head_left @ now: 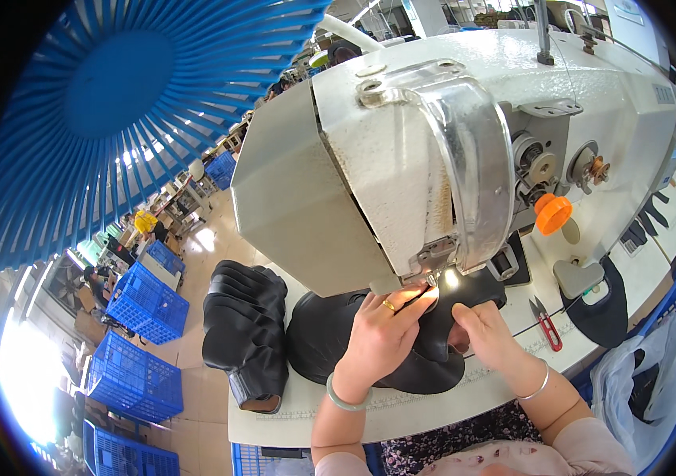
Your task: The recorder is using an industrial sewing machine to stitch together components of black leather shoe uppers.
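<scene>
A white sewing machine (433, 159) fills the middle, its lamp lighting the needle area. Beneath its head lies a smooth black fabric piece (413, 377), curved and partly folded. My left hand (381, 333) rests on that piece, its fingers reaching close to the presser foot (431, 279); it wears a ring and a pale bangle. On the right, my right hand (485, 333) pinches the fabric's raised edge between thumb and fingers, and a silver bangle circles the wrist. Just where the left fingertips meet the cloth is partly hidden by the machine head.
A stack of black pieces (244, 325) sits at the table's left edge. Red-handled thread snips (546, 324) and a dark flat piece (600, 305) lie to the right. Blue crates (135, 377) stand on the floor at left. A blue fan (119, 83) looms upper left.
</scene>
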The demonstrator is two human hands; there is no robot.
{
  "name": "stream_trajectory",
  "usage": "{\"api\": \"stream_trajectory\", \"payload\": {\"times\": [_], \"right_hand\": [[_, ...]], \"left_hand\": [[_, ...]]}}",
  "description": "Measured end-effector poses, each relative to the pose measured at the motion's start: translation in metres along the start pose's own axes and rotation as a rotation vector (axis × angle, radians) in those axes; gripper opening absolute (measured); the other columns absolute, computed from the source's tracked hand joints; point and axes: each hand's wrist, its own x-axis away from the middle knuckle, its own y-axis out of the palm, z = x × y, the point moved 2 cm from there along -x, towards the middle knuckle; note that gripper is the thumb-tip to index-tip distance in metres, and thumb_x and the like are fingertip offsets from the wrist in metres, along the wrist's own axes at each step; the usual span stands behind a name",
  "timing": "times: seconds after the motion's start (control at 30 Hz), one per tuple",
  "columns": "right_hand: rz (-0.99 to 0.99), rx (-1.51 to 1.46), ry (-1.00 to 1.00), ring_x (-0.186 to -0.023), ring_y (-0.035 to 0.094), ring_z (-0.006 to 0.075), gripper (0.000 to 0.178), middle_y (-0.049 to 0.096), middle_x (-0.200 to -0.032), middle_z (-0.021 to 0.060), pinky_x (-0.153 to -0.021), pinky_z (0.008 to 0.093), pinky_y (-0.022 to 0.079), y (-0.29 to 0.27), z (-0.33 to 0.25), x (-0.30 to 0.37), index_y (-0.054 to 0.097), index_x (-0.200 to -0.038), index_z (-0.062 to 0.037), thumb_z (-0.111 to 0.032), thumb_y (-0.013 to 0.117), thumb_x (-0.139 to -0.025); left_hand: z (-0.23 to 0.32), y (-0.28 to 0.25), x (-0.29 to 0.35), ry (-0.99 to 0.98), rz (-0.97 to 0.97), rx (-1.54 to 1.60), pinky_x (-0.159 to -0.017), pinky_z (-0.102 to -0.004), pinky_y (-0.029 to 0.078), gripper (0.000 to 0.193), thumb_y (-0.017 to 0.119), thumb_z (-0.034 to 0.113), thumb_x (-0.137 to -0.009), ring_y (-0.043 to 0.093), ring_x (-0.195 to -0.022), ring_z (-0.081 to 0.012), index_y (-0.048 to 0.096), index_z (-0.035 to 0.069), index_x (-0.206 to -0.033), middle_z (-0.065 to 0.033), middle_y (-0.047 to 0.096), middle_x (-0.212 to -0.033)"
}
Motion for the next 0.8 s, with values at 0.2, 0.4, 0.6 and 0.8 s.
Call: {"api": "stream_trajectory", "payload": {"times": [0.2,0.4,0.6,0.8], "right_hand": [[-0.057,-0.045,0.020,-0.047,0.047,0.0088,0.055,0.057,-0.052,0.0049,-0.046,0.0256,0.039,-0.007,-0.001,-0.006,0.059,-0.059,0.0081,-0.027,0.042,-0.098],[-0.104,-0.065,0.074,-0.048,0.046,0.0081,0.054,0.056,-0.054,0.0047,-0.045,0.0243,0.037,-0.013,-0.002,-0.009,0.058,-0.060,0.0070,-0.027,0.043,-0.099],[-0.149,-0.089,0.043,-0.049,0.045,0.0080,0.055,0.053,-0.053,0.0038,-0.044,0.0242,0.036,-0.017,-0.004,-0.012,0.055,-0.057,0.0053,-0.029,0.044,-0.100],[-0.137,-0.081,0.025,-0.049,0.045,0.0076,0.056,0.054,-0.054,0.0036,-0.044,0.0241,0.036,-0.019,-0.003,-0.014,0.054,-0.057,0.0049,-0.030,0.045,-0.100]], "left_hand": [[0.002,0.001,0.002,0.026,0.030,-0.074,-0.084,-0.0360,0.050,0.037,0.061,-0.007,-0.068,0.063,-0.097,-0.0291,0.069,0.003,-0.103,-0.0111,0.065,-0.100],[-0.005,0.007,0.006,-0.148,0.052,0.218,-0.087,-0.0346,0.049,0.033,0.061,-0.009,-0.073,0.064,-0.100,-0.0300,0.070,0.003,-0.103,-0.0131,0.067,-0.102],[-0.001,0.008,0.007,-0.068,0.053,0.059,-0.084,-0.0354,0.048,0.034,0.062,-0.005,-0.074,0.063,-0.102,-0.0274,0.069,0.005,-0.105,-0.0116,0.066,-0.107],[0.002,0.007,0.005,-0.020,0.048,-0.024,-0.083,-0.0350,0.048,0.036,0.062,-0.004,-0.074,0.063,-0.101,-0.0262,0.068,0.006,-0.107,-0.0102,0.065,-0.109]]}}
